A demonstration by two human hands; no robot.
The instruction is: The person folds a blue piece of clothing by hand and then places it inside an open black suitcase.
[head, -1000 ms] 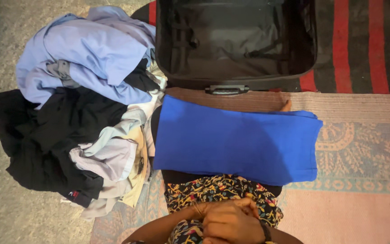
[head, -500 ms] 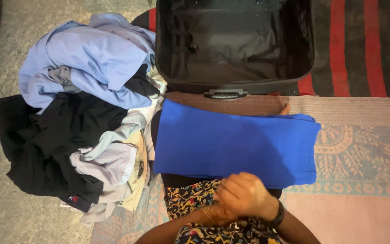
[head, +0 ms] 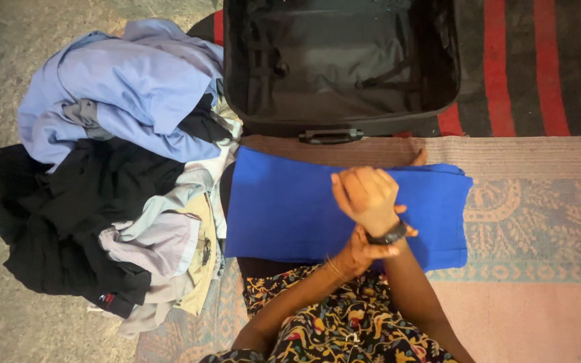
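Observation:
A folded blue cloth (head: 290,205) lies flat on my lap and the rug, just in front of an open black suitcase (head: 341,101). My right hand (head: 366,195) hovers over the middle of the blue cloth with fingers curled in and nothing in it. A black wristband (head: 388,235) sits on its wrist. My left hand (head: 361,250), with a thin gold bracelet, is closed around my right wrist at that band. My patterned dress (head: 331,323) shows at the bottom.
A heap of clothes (head: 115,161), light blue, black and pale striped, lies left of the blue cloth on grey floor. A patterned pink and grey rug (head: 532,222) stretches right. A red and dark striped mat (head: 546,67) lies beside the suitcase.
Both hands rose from my lap to above the blue cloth. My right hand lifted forward, and my left hand now grips its wrist.

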